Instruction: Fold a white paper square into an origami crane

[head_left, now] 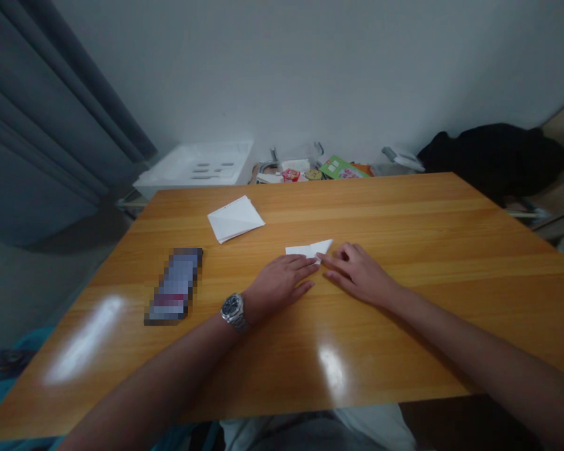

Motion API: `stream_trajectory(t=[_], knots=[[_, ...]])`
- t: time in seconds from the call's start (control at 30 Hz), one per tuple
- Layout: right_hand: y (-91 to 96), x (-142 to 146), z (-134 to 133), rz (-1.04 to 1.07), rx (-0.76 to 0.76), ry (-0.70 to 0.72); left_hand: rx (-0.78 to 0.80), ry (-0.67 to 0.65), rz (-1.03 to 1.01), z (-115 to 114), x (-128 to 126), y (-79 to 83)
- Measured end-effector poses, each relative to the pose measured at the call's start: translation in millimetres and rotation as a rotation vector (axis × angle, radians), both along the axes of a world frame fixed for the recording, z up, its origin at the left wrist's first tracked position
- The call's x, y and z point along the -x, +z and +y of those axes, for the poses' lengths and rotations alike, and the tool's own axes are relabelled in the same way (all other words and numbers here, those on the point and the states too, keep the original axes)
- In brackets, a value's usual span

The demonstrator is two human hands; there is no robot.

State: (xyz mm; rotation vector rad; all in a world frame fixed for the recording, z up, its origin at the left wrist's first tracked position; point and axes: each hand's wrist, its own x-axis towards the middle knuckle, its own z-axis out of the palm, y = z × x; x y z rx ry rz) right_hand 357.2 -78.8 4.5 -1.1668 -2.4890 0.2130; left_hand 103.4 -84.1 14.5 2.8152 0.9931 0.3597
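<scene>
A small folded piece of white paper (311,248) lies on the wooden table, its right end rising to a point. My left hand (282,277), with a metal watch (233,308) on the wrist, rests flat over the paper's lower edge. Its fingers are stretched out and cover part of the sheet. From the right, my right hand (357,270) touches the paper with its index fingertip. The thumb stands apart from that finger and the other fingers are curled. Beneath my left fingers the paper's lower part is hidden.
Farther back on the left lies a stack of white paper (236,219). A blurred-out phone (176,287) is left of my hands. Beyond the table's (404,219) far edge are a white tray (197,163), a green booklet (341,168) and dark cloth (493,156).
</scene>
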Motion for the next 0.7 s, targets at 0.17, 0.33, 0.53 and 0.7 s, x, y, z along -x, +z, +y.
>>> stream_trajectory(t=[0.17,0.33,0.53,0.7], knots=[[-2.7,-5.4,-6.9,-0.134,-0.004,0.041,0.010,-0.008,0.004,0.2,0.1,1.1],[-4.2,-3.6,-6.7,-0.183,-0.038,0.050,-0.005,-0.016,0.015,0.3,1.2,-0.7],[-0.1,0.2,-10.3,-0.226,-0.041,0.020,-0.011,-0.008,0.016,-0.7,1.5,-0.9],[2.0,3.1,-14.0,-0.251,-0.063,-0.032,-0.001,0.000,0.025,-0.3,1.8,-0.9]])
